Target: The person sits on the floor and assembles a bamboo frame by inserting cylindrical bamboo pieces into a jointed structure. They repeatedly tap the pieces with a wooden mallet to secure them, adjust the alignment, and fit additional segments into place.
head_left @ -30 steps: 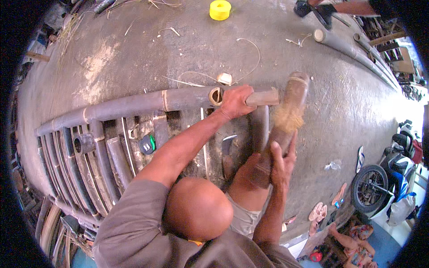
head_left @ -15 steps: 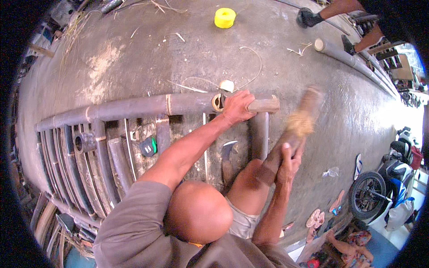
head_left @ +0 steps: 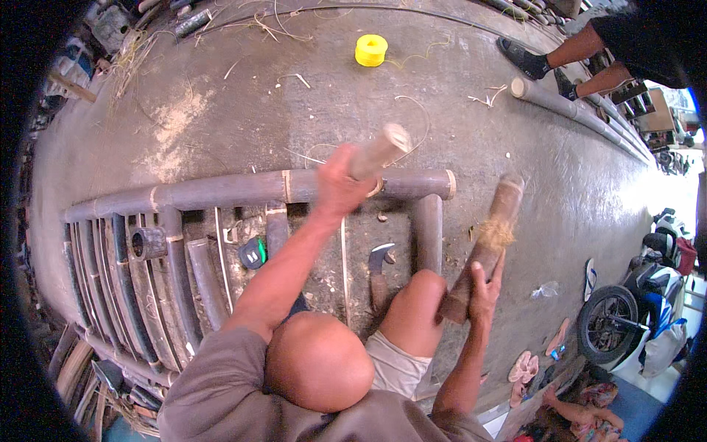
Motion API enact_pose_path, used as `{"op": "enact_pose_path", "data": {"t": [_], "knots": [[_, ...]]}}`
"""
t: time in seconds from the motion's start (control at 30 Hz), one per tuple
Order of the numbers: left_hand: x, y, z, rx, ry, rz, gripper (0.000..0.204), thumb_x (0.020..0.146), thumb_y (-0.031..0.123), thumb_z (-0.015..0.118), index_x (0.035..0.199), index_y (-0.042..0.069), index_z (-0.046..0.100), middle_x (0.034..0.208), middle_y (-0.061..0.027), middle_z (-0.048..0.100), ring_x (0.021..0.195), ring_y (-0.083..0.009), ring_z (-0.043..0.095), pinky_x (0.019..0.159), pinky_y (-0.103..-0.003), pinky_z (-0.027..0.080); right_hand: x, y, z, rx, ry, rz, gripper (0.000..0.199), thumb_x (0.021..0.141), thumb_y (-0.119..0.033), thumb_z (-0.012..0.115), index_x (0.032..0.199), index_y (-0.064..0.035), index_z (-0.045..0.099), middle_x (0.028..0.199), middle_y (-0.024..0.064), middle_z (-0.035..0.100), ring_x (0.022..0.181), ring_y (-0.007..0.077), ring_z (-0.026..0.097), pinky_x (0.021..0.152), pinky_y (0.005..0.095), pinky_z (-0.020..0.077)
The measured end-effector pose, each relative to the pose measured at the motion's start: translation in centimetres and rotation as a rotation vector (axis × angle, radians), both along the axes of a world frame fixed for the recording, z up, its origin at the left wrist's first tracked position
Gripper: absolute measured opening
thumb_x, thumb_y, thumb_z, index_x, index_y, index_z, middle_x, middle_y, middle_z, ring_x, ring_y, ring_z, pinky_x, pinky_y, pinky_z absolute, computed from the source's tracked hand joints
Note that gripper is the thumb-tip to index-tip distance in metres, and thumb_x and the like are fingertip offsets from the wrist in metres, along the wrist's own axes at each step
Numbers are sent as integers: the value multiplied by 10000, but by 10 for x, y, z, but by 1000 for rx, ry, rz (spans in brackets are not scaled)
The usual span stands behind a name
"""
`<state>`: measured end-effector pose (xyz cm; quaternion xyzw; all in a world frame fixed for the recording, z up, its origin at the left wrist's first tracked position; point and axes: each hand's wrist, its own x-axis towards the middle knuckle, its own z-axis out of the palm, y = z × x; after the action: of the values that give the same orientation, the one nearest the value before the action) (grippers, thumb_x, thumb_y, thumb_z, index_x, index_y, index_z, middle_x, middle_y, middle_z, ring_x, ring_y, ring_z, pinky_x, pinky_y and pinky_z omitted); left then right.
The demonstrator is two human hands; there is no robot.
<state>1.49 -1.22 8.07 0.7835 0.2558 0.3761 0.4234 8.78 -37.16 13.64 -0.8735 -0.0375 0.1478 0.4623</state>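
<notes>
On the concrete floor (head_left: pixel 221 110), a dark bamboo frame (head_left: pixel 221 191) lay flat. The left hand (head_left: pixel 340 184) was closed around a short pale bamboo peg (head_left: pixel 379 151), held tilted just above the frame's top rail. The right hand (head_left: pixel 482 291) was wrapped around the lower end of a thick bamboo mallet (head_left: pixel 486 247), its frayed head raised beside the rail's end. A curved knife (head_left: pixel 377 269) and a green tape measure (head_left: pixel 252 253) rested between the frame's bars. A yellow twine spool (head_left: pixel 371 50) stood well apart.
</notes>
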Motion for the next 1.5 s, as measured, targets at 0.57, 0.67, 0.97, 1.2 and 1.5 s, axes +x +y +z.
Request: {"op": "enact_pose_path", "data": {"t": [0.57,0.67,0.97,1.2,1.5], "knots": [[-376,-50,-44,-486,995,343,597,834,394,764,1209,-38,593,1032,-311,707,1009,-466,691,848,-517,537,-58,-88,-130,-757,-208,165,1130,850,-583,739,1669,-201,61,1081,274,673,965,492,671,816,579,522],[-413,-71,-67,-609,817,361,559,846,356,746,1182,-63,593,1011,-287,707,971,-413,697,817,-488,536,-54,-94,-130,-812,-97,172,1121,852,-604,726,1663,-169,87,1165,302,645,1034,502,652,848,579,523],[-441,-61,-76,-1059,313,388,479,858,276,723,1168,-66,595,964,-211,689,843,-293,662,734,-445,527,-32,-128,-172,-844,19,130,966,831,-531,778,1552,-75,325,1310,325,592,1158,506,613,961,574,517],[-464,-30,-44,-774,292,712,411,867,211,706,1153,-65,598,927,-147,670,737,-191,622,663,-410,517,-46,-140,-186,-1018,-54,-7,762,788,-429,844,1324,-24,483,1310,226,565,1186,468,604,986,548,542],[-567,-14,-77,-414,509,896,510,818,228,722,1176,-108,585,1040,-285,690,974,-387,680,896,-475,514,-125,-188,-163,-1012,55,-144,773,850,-364,788,1450,-54,411,1339,242,525,1279,448,520,1040,552,499]]}}
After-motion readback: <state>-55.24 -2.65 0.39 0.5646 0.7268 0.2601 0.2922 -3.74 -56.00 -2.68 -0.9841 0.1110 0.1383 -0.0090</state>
